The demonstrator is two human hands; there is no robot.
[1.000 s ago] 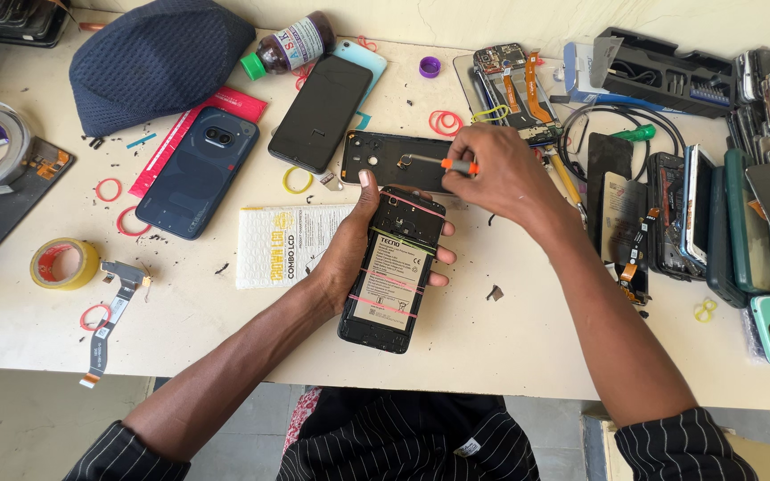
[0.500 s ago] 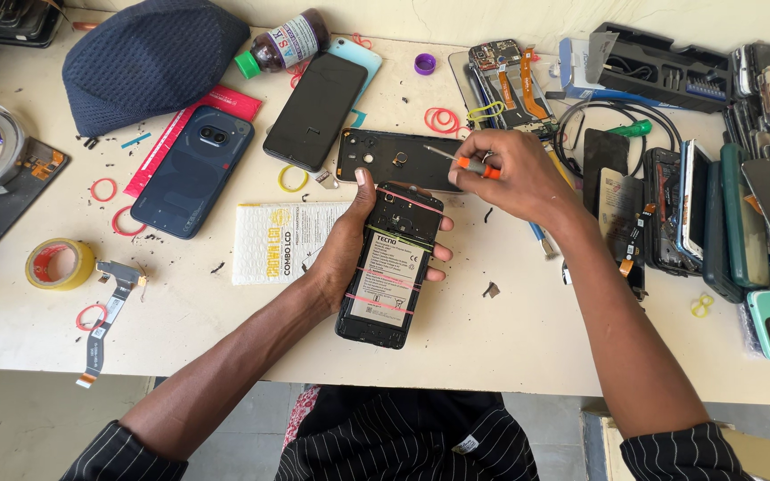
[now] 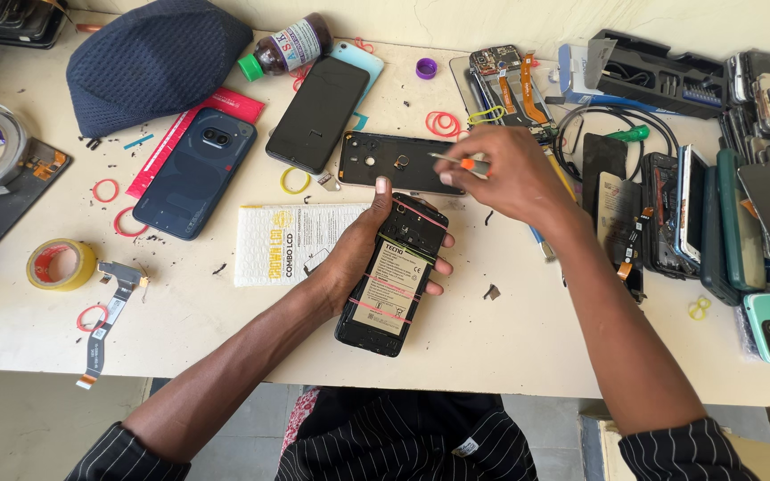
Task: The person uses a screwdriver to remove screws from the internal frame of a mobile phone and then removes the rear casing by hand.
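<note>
Lifting clear, right hand (image 3: 501, 174) raises screwdriver (image 3: 458, 162) off opened phone (image 3: 394, 272).

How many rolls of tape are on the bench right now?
2: a clear roll at the far left edge; a yellow roll nearer the front. Others may be hidden.

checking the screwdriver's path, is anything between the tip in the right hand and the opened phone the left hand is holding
Nothing visible does. The right hand holds the small screwdriver just above the top end of the opened phone, which the left hand grips. Only bare table and the edge of the black back cover lie beneath.
</note>
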